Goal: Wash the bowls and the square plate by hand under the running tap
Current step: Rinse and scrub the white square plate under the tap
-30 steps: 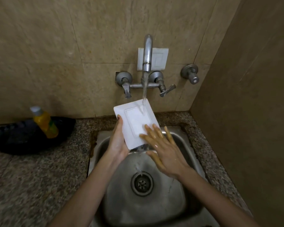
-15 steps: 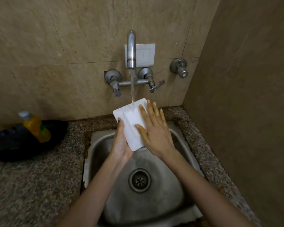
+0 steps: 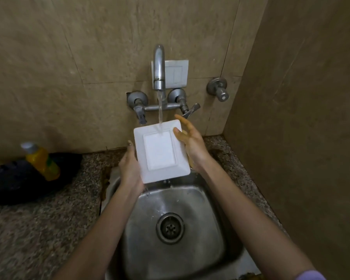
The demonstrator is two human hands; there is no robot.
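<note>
A white square plate (image 3: pixel 160 152) is held tilted above the steel sink (image 3: pixel 206 209), its raised base facing me. Water from the tap (image 3: pixel 159 67) falls onto the plate's upper edge and runs off its lower edge. My left hand (image 3: pixel 129 168) grips the plate's left side from behind. My right hand (image 3: pixel 190 142) lies along the plate's right edge with the thumb on its face and the fingers spread behind the top corner. No bowls are in view.
A yellow dish-soap bottle (image 3: pixel 41 160) leans in a dark basin (image 3: pixel 18 178) on the speckled counter (image 3: pixel 38 229) at the left. Tap handles (image 3: pixel 190 111) and a separate valve (image 3: pixel 218 88) stick out of the tiled wall. A side wall closes in on the right.
My right hand has slid off the plate's face to its right edge. The plate now shows its whole base to me, held slightly higher under the stream.
</note>
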